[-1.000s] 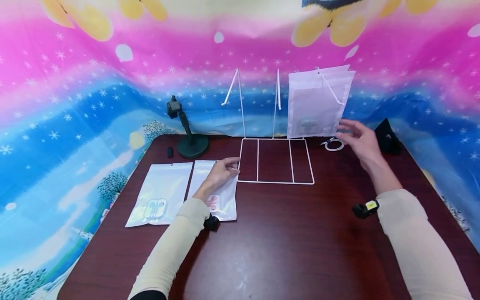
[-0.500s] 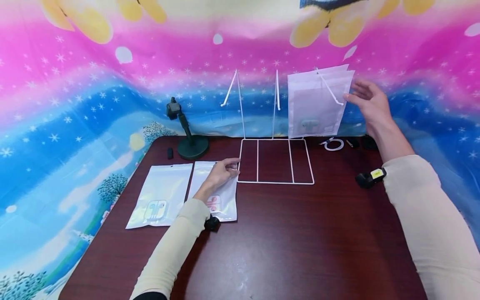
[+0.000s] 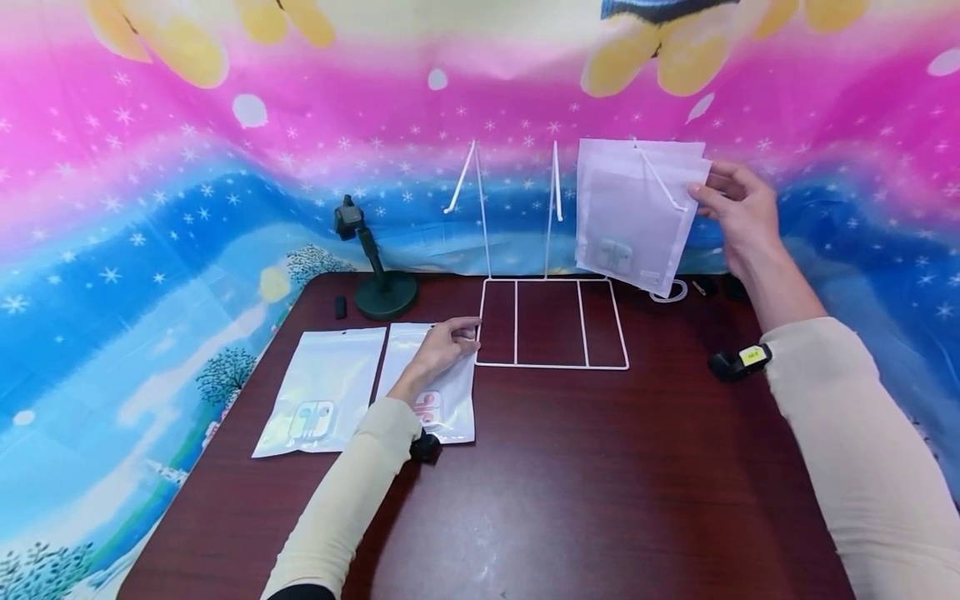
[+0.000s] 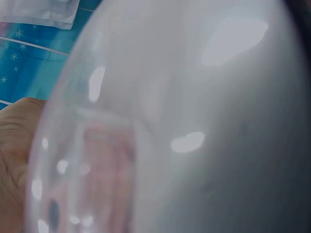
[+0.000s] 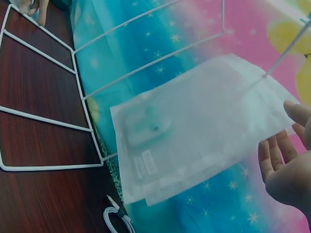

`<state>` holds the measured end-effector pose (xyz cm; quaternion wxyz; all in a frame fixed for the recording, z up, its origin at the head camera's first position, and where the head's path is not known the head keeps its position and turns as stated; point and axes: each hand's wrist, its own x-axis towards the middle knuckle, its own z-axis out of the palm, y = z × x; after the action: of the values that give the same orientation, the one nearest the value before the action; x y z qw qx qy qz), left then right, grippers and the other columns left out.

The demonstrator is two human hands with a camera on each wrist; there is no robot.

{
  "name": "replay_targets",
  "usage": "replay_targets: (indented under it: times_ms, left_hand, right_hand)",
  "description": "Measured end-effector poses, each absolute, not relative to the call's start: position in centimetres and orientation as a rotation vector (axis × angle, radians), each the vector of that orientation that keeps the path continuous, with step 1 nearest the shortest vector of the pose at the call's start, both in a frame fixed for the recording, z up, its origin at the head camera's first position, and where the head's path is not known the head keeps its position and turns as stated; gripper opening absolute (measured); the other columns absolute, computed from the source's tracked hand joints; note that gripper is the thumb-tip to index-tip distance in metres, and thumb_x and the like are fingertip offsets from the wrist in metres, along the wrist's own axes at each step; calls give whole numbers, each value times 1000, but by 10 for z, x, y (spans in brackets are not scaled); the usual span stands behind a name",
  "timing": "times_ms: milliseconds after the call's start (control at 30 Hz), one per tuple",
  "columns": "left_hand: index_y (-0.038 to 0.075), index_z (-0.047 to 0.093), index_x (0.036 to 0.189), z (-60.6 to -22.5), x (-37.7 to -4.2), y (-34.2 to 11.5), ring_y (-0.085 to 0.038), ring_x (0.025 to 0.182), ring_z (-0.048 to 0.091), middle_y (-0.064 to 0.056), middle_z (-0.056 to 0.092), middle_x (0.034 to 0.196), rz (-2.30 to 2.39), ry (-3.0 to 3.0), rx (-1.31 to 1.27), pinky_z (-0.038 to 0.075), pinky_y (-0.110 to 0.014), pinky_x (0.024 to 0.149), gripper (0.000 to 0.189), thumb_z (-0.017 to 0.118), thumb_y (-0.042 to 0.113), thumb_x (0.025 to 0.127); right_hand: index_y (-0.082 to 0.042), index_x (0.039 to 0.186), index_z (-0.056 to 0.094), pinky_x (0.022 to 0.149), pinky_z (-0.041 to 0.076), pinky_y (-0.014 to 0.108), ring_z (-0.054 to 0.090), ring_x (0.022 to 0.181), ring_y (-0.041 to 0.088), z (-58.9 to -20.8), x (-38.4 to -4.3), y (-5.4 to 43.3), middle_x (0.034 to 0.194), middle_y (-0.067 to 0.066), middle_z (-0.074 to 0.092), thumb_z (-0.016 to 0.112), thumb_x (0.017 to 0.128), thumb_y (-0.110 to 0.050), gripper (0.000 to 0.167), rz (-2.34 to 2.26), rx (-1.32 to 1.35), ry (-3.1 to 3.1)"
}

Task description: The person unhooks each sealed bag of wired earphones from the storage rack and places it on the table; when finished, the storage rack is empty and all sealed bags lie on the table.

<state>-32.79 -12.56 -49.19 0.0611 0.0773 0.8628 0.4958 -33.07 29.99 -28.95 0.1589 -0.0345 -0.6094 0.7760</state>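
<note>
Two or more whitish, translucent zip pouches (image 3: 637, 217) hang overlapped on the right arm of a white wire rack (image 3: 551, 366). An earphone case (image 5: 146, 128) shows through the front one. My right hand (image 3: 738, 208) pinches the front pouch's right edge, thumb in front and fingers behind. At the left rail of the rack's base, the finger and thumb tips of my left hand (image 3: 442, 350) rest on the wire. Beneath that hand lies a pouch (image 3: 457, 417) with a pink earphone case, blurred and large in the left wrist view.
Another earphone pouch (image 3: 337, 367) lies flat to the left. Behind it stand a dark camera stand (image 3: 385, 292) and a small black object (image 3: 341, 307). A coiled white cable (image 5: 114, 221) lies below the hanging pouches. Two other rack arms (image 3: 557, 179) jut forward.
My right hand rose from the hanging pouches' lower corner to their upper right edge and took hold there. The front pouch has tilted, its lower right corner now lower. My left hand stays put.
</note>
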Motion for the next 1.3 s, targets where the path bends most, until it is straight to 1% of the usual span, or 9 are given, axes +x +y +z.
replay_targets:
  times_ms: [167, 367, 567, 767, 967, 1100, 1200, 1300]
  left_hand:
    - [14, 63, 144, -491, -327, -125, -23, 104, 66, -11, 68, 117, 1502, 2611, 249, 54, -34, 96, 52, 74, 3, 94]
    - [14, 64, 144, -490, -326, -125, -24, 103, 66, -11, 68, 117, 1492, 2621, 235, 54, -36, 97, 52, 74, 3, 94]
    - [14, 63, 144, -492, -327, -125, -22, 103, 66, -10, 68, 116, 1486, 2622, 239, 54, -34, 95, 52, 74, 4, 95]
    - [14, 63, 144, -490, -327, -126, -22, 102, 66, -9, 68, 116, 1488, 2614, 239, 54, -34, 95, 51, 74, 5, 95]
    - [13, 63, 145, -489, -326, -126, -24, 103, 66, -11, 69, 116, 1495, 2610, 252, 54, -35, 96, 52, 74, 4, 95]
    - [13, 63, 144, -489, -326, -126, -23, 103, 66, -10, 68, 117, 1490, 2620, 243, 54, -35, 96, 52, 74, 4, 95]
    - [14, 63, 144, -489, -325, -126, -23, 104, 66, -10, 68, 117, 1489, 2622, 239, 54, -35, 96, 52, 74, 4, 95]
    - [14, 63, 145, -490, -326, -126, -24, 105, 66, -11, 68, 118, 1477, 2627, 244, 54, -36, 97, 52, 74, 5, 95]
  right_hand:
    - [-17, 122, 76, 66, 54, 20, 63, 92, 13, -290, -325, 296, 103, -4, 71, 84, 87, -11, 36, 2149, -75, -1791]
    - [-8, 113, 78, 63, 55, 21, 66, 83, 14, -293, -315, 292, 95, 0, 74, 81, 88, -2, 26, 2130, -7, -1676]
    - [-7, 109, 79, 62, 54, 21, 65, 79, 13, -296, -298, 292, 90, -1, 74, 82, 88, -1, 22, 2061, 0, -1655]
    - [-1, 108, 79, 60, 51, 21, 62, 75, 14, -297, -278, 291, 87, 2, 74, 82, 86, 3, 23, 2078, 44, -1571]
    - [2, 110, 78, 60, 51, 21, 65, 79, 16, -296, -254, 289, 91, 5, 74, 84, 84, 2, 27, 2138, 42, -1505]
    - [5, 109, 77, 59, 52, 20, 66, 76, 17, -296, -241, 287, 89, 7, 74, 86, 81, 4, 29, 2184, 50, -1433]
    - [7, 108, 77, 59, 55, 21, 68, 73, 18, -296, -233, 286, 88, 9, 74, 83, 82, 7, 27, 2205, 62, -1376]
    - [10, 109, 76, 61, 59, 23, 70, 77, 20, -294, -226, 286, 91, 11, 73, 80, 84, 11, 25, 2210, 72, -1335]
